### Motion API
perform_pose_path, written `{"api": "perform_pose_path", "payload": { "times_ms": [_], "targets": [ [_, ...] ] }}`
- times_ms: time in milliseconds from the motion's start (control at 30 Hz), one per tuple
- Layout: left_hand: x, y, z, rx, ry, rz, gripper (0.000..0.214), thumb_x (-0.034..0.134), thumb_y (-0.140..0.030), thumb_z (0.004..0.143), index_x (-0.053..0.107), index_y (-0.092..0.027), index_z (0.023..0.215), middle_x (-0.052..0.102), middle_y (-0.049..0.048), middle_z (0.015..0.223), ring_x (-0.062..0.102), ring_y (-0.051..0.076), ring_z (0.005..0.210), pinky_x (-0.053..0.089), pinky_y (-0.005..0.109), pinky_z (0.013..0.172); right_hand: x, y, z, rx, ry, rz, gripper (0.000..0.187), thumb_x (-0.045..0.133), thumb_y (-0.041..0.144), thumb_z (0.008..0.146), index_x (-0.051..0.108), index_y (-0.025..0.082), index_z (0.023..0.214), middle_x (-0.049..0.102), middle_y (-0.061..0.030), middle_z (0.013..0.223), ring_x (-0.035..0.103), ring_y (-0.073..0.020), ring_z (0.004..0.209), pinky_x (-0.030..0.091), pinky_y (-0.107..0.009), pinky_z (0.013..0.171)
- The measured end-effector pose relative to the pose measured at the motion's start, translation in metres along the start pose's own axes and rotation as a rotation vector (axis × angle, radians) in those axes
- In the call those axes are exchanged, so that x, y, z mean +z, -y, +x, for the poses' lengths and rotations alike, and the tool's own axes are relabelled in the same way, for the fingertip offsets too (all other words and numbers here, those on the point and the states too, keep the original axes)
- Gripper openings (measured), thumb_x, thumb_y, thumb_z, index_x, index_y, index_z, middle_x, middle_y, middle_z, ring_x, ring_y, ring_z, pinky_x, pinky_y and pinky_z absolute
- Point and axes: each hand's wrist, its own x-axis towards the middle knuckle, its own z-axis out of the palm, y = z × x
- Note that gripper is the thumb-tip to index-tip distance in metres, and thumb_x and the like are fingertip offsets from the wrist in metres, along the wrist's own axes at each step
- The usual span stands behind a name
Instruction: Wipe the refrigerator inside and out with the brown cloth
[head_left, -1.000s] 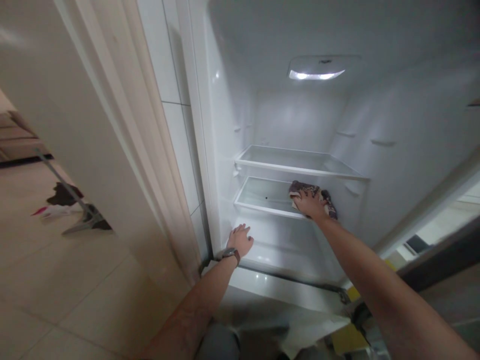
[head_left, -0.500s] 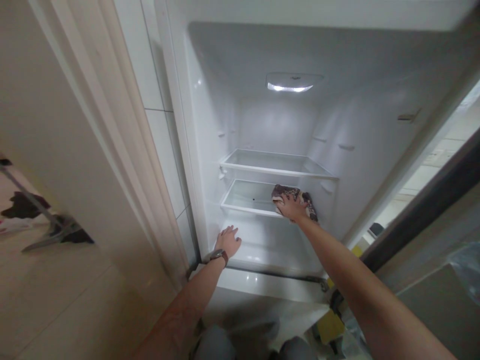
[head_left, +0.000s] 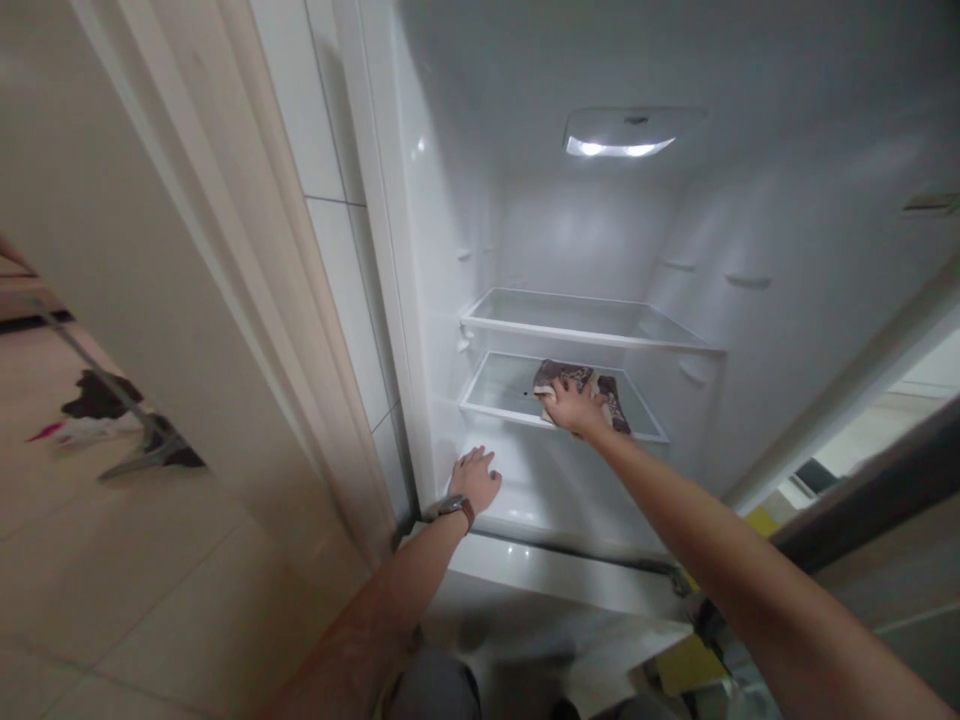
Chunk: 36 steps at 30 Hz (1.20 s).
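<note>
My right hand (head_left: 576,408) presses a brown patterned cloth (head_left: 616,405) down on the lower glass shelf (head_left: 495,385) inside a refrigerator. Its fingers grip the cloth's near left part, and the cloth spreads out to the right of them. My left hand (head_left: 475,480), with a watch (head_left: 455,507) on the wrist, lies at the left front of the refrigerator's white bottom (head_left: 517,495). Its fingers are stretched out, and nothing is in them. A small dark spot (head_left: 525,393) shows on the glass just left of the cloth.
A second glass shelf (head_left: 585,310) sits above the lower one. A lit lamp (head_left: 621,147) is at the top. The refrigerator's left wall (head_left: 431,300) adjoins white tiles (head_left: 349,270) and a door frame. Dark items (head_left: 101,395) lie on the floor at left.
My right hand and the cloth have slid left across the lower shelf, nearer the dark spot. My left hand stays in place. The camera view has shifted slightly.
</note>
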Motion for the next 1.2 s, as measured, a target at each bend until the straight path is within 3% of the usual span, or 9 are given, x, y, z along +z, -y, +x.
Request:
{"api": "perform_pose_path", "payload": {
  "times_ms": [200, 267, 367, 467, 567, 767, 867, 967, 1200],
  "targets": [
    [0.001, 0.001, -0.002, 0.033, -0.029, 0.008, 0.048, 0.054, -0.028, 0.094, 0.064, -0.021, 0.140, 0.052, 0.0096, 0.157, 0.045, 0.025, 0.146, 0.035, 0.042, 0.121, 0.002, 0.100, -0.010, -0.219, 0.039, 0.065, 0.070, 0.019, 0.060, 0.099, 0.035, 0.034, 0.161, 0.027, -0.0077, 0.170, 0.023, -0.0468, 0.153, 0.020, -0.076, 0.116],
    [0.001, 0.002, -0.002, 0.044, -0.034, 0.018, 0.046, 0.055, -0.027, 0.094, 0.064, -0.021, 0.139, 0.053, 0.0102, 0.155, 0.046, 0.025, 0.144, 0.037, 0.041, 0.121, 0.003, 0.119, -0.012, -0.271, 0.025, 0.089, 0.069, 0.021, 0.060, 0.099, 0.040, 0.033, 0.159, 0.031, -0.0080, 0.168, 0.024, -0.0481, 0.152, 0.021, -0.076, 0.116],
    [0.001, 0.003, -0.001, 0.039, -0.032, 0.024, 0.048, 0.056, -0.027, 0.094, 0.064, -0.021, 0.141, 0.054, 0.0106, 0.154, 0.047, 0.024, 0.143, 0.037, 0.039, 0.121, 0.002, 0.125, -0.012, -0.306, 0.034, 0.118, 0.070, 0.021, 0.063, 0.099, 0.040, 0.033, 0.159, 0.030, -0.0079, 0.169, 0.022, -0.0493, 0.152, 0.022, -0.076, 0.116],
    [0.002, 0.003, 0.000, 0.027, -0.024, 0.018, 0.050, 0.055, -0.028, 0.095, 0.061, -0.021, 0.144, 0.052, 0.0102, 0.156, 0.045, 0.025, 0.146, 0.035, 0.041, 0.122, -0.002, 0.109, -0.011, -0.329, 0.069, 0.140, 0.070, 0.020, 0.066, 0.099, 0.034, 0.038, 0.161, 0.027, -0.0043, 0.171, 0.019, -0.0457, 0.155, 0.020, -0.073, 0.119],
    [0.003, 0.004, 0.001, 0.005, -0.016, 0.014, 0.052, 0.054, -0.029, 0.095, 0.061, -0.021, 0.146, 0.050, 0.0089, 0.158, 0.044, 0.025, 0.147, 0.036, 0.042, 0.122, -0.007, 0.075, -0.013, -0.318, 0.055, 0.140, 0.068, 0.021, 0.067, 0.099, 0.034, 0.041, 0.161, 0.030, -0.0017, 0.169, 0.022, -0.0411, 0.155, 0.022, -0.071, 0.120],
    [0.002, 0.004, 0.002, 0.012, -0.008, 0.036, 0.054, 0.053, -0.030, 0.094, 0.061, -0.021, 0.147, 0.049, 0.0084, 0.160, 0.045, 0.025, 0.147, 0.037, 0.042, 0.122, -0.010, -0.038, -0.023, -0.105, -0.075, 0.040, 0.067, 0.025, 0.068, 0.100, 0.042, 0.038, 0.157, 0.037, -0.0053, 0.165, 0.030, -0.0378, 0.151, 0.026, -0.070, 0.119],
    [0.002, 0.005, 0.002, 0.008, -0.017, 0.041, 0.054, 0.053, -0.030, 0.094, 0.061, -0.021, 0.147, 0.049, 0.0082, 0.160, 0.045, 0.025, 0.147, 0.037, 0.042, 0.122, -0.011, -0.079, -0.028, -0.008, -0.124, 0.017, 0.065, 0.026, 0.066, 0.101, 0.044, 0.036, 0.156, 0.038, -0.0062, 0.165, 0.034, -0.0378, 0.148, 0.028, -0.069, 0.118],
    [0.002, 0.004, 0.002, 0.010, -0.019, 0.035, 0.055, 0.054, -0.030, 0.093, 0.062, -0.021, 0.146, 0.049, 0.0081, 0.159, 0.045, 0.025, 0.147, 0.037, 0.043, 0.122, -0.012, -0.090, -0.030, 0.033, -0.144, 0.018, 0.064, 0.031, 0.064, 0.101, 0.046, 0.035, 0.155, 0.040, -0.0082, 0.163, 0.036, -0.0392, 0.147, 0.029, -0.070, 0.117],
    [-0.001, 0.002, 0.000, 0.000, -0.022, 0.025, 0.054, 0.052, -0.031, 0.094, 0.062, -0.021, 0.146, 0.050, 0.0081, 0.159, 0.045, 0.025, 0.147, 0.037, 0.043, 0.122, -0.010, -0.083, -0.023, 0.025, -0.181, 0.005, 0.064, 0.032, 0.064, 0.100, 0.049, 0.031, 0.152, 0.045, -0.0117, 0.159, 0.040, -0.0399, 0.143, 0.032, -0.074, 0.113]
  ]
}}
